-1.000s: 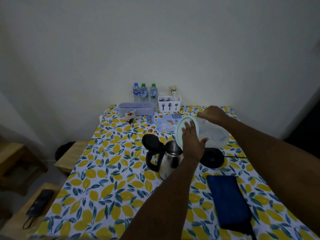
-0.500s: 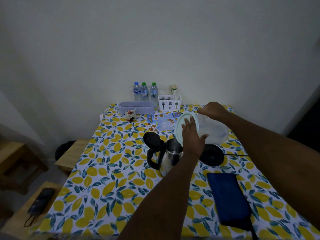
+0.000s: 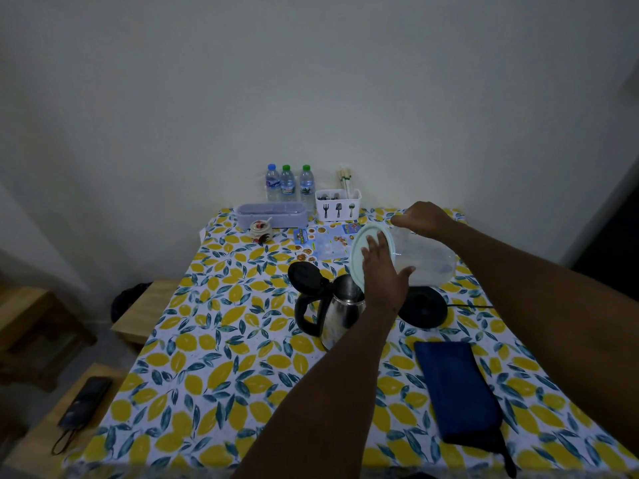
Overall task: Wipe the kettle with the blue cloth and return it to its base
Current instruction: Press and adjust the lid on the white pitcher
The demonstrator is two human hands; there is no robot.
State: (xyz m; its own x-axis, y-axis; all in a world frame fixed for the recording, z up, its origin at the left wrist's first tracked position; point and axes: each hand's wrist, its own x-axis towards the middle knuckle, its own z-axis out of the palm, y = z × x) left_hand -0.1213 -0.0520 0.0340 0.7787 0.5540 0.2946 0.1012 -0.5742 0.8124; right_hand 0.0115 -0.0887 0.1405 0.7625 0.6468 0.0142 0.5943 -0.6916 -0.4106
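Note:
A steel kettle [image 3: 337,311] with a black handle stands on the lemon-print table, its black lid [image 3: 304,276] flipped open. Its round black base [image 3: 423,307] lies just to the right, empty, with a cord running right. A folded blue cloth [image 3: 456,392] lies at the near right. Above the kettle and base, a clear plastic container [image 3: 427,267] is tilted on its side. My left hand [image 3: 382,271] presses flat on its pale green lid [image 3: 359,248]. My right hand [image 3: 422,217] grips the container's far upper edge.
At the table's far edge stand three water bottles [image 3: 287,183], a lilac box [image 3: 271,214], a white cutlery holder [image 3: 338,205], a small jar [image 3: 260,227] and a printed leaflet [image 3: 326,243]. Left of the table are wooden stools and a dark phone [image 3: 84,402].
The tilted container and both hands have stayed over the kettle, shifting only slightly upward in view. The kettle, base and cloth have not moved.

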